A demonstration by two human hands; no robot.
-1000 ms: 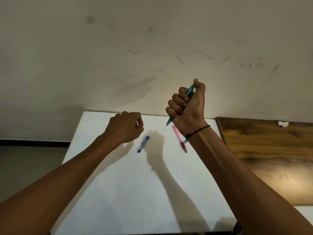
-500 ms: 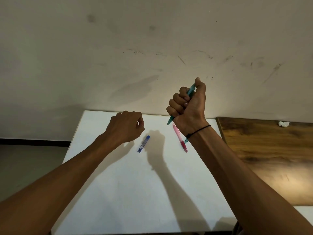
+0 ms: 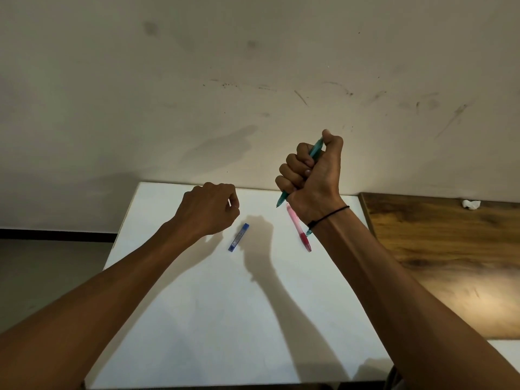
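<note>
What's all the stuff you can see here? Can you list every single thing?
teal pen: one, teal, gripped in the right hand, tip pointing down
pink pen: one, pink with a red end, lying on the white table by the right wrist
blue case: one, blue, lying on the white table between the hands
teal tip: one, teal, beside the pink pen, the rest hidden by the wrist
white table: one, white, against the wall
wooden table: one, brown, right of the white table
crumpled scrap: one, white, far edge of the wooden table
wall: one, off-white, scuffed
wristband: one, black, right wrist
left hand: fingers curled, above the white table
right hand: held up, holding the teal pen
</note>
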